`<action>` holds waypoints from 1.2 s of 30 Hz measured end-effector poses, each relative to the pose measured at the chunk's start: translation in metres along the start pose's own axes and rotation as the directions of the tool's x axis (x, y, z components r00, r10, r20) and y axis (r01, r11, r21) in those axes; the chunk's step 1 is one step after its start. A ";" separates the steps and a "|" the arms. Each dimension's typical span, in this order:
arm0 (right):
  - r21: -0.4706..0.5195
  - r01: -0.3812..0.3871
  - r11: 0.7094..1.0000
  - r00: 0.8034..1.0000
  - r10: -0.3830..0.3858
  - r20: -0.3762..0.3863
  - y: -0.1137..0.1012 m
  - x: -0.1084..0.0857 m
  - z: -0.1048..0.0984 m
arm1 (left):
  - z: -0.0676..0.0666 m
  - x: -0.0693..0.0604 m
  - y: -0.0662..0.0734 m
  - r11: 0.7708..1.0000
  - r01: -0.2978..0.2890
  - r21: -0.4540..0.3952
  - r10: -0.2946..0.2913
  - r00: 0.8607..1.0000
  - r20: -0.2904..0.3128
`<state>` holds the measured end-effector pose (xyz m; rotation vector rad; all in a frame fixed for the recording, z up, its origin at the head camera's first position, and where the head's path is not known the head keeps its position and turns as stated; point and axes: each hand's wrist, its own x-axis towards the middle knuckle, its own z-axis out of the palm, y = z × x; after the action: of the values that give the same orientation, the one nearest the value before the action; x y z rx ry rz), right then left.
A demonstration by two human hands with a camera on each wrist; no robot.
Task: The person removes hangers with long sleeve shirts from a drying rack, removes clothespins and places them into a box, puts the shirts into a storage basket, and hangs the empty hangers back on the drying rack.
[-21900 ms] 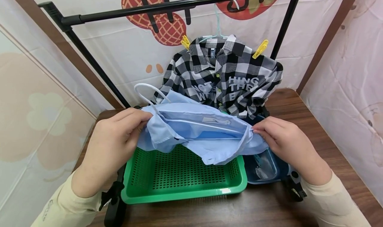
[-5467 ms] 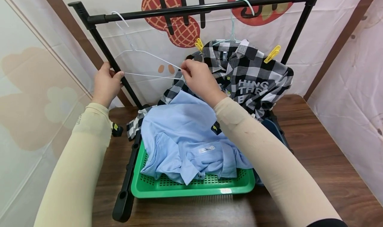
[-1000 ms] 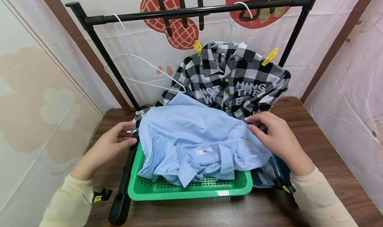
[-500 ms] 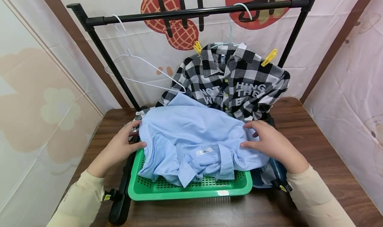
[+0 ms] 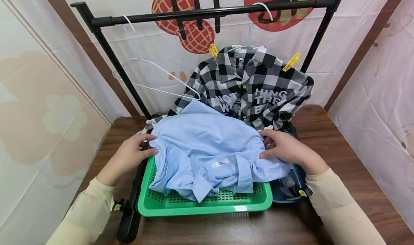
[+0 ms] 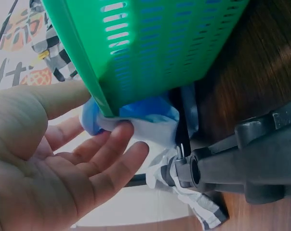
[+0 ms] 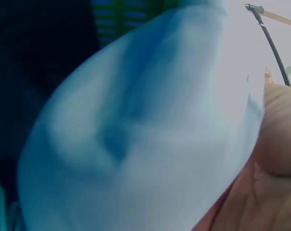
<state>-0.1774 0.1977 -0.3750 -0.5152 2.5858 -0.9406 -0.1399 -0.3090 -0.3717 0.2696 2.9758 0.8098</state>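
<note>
A light blue shirt (image 5: 207,137) lies spread over a green perforated basket (image 5: 207,211), collar toward the front. My left hand (image 5: 130,155) is at the shirt's left edge, its fingers loosely bent; in the left wrist view, the thumb lies by the basket rim (image 6: 83,62) and the fingertips touch the hanging cloth (image 6: 145,125). My right hand (image 5: 284,149) grips the right side of the shirt with thumb and fingers. In the right wrist view the shirt (image 7: 136,134) covers its fingertips.
A white hanger (image 5: 161,76) hangs on the black rack's bar (image 5: 194,13). To its right, a black-and-white checked shirt (image 5: 239,90) hangs on a pale hanger, with yellow clothespins (image 5: 292,61) at its shoulders. A blue container (image 5: 288,187) stands right of the basket.
The white hanger, held by both hands several seconds ago, now hangs free. Both hands have come down to the shirt's sides; the right has moved slightly inward and taken hold of the cloth.
</note>
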 end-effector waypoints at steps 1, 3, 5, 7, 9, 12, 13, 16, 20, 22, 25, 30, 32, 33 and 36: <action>-0.015 0.001 1.000 1.000 -0.001 -0.018 -0.002 0.001 0.000 | 0.000 0.001 0.000 1.000 0.003 -0.003 -0.003 1.000 -0.010; -0.050 0.009 0.999 0.998 -0.012 -0.059 -0.007 0.003 0.000 | 0.001 0.002 0.000 1.000 0.007 -0.006 -0.007 1.000 -0.025; -0.084 0.024 0.996 0.995 -0.032 -0.095 -0.012 0.005 -0.001 | 0.001 0.003 0.000 1.000 0.005 -0.007 -0.005 0.999 -0.036; -0.111 0.043 0.993 0.991 -0.056 -0.122 -0.017 0.005 -0.002 | 0.001 0.004 0.002 1.000 -0.005 -0.016 0.004 0.999 -0.044; -0.135 0.068 0.989 0.985 -0.088 -0.149 -0.022 0.004 -0.003 | -0.001 0.004 0.006 1.000 -0.014 -0.022 0.013 0.999 -0.050; -0.159 0.090 0.983 0.970 -0.123 -0.208 -0.031 0.001 -0.007 | -0.006 0.003 0.015 0.999 -0.025 -0.035 0.023 0.998 -0.061; -0.166 0.094 0.982 0.964 -0.131 -0.229 -0.035 0.001 -0.008 | -0.009 0.002 0.018 0.999 -0.024 -0.035 0.021 0.997 -0.068; -0.171 0.108 0.979 0.946 -0.154 -0.285 -0.047 -0.001 -0.012 | -0.016 0.001 0.028 0.998 -0.012 -0.056 0.007 0.996 -0.087; -0.156 0.152 0.976 0.923 -0.197 -0.332 -0.064 -0.003 -0.016 | -0.026 -0.003 0.044 0.991 -0.005 -0.136 -0.008 0.996 -0.092; -0.137 0.185 0.973 0.907 -0.223 -0.357 -0.072 -0.004 -0.018 | -0.030 -0.005 0.055 0.984 -0.019 -0.177 0.003 0.996 -0.094; -0.097 0.242 0.965 0.877 -0.260 -0.404 -0.085 -0.005 -0.020 | -0.035 -0.008 0.075 0.975 -0.071 -0.212 0.049 0.993 -0.109; -0.039 0.344 0.938 0.813 -0.319 -0.487 -0.108 -0.003 -0.017 | -0.036 -0.012 0.113 0.964 -0.156 -0.216 0.129 0.983 -0.131; -0.011 0.372 0.928 0.797 -0.325 -0.510 -0.118 0.000 -0.014 | -0.032 -0.012 0.125 0.960 -0.190 -0.206 0.161 0.976 -0.149; 0.006 0.383 0.924 0.792 -0.325 -0.516 -0.123 0.002 -0.012 | -0.030 -0.011 0.130 0.955 -0.213 -0.207 0.182 0.970 -0.159; 0.043 0.401 0.915 0.789 -0.321 -0.524 -0.134 0.009 -0.005 | -0.022 -0.007 0.143 0.938 -0.286 -0.197 0.246 0.948 -0.201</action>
<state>-0.1581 0.1005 -0.2837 -0.8415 2.8875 -1.5816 -0.1126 -0.2001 -0.2805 0.6336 3.0050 1.2491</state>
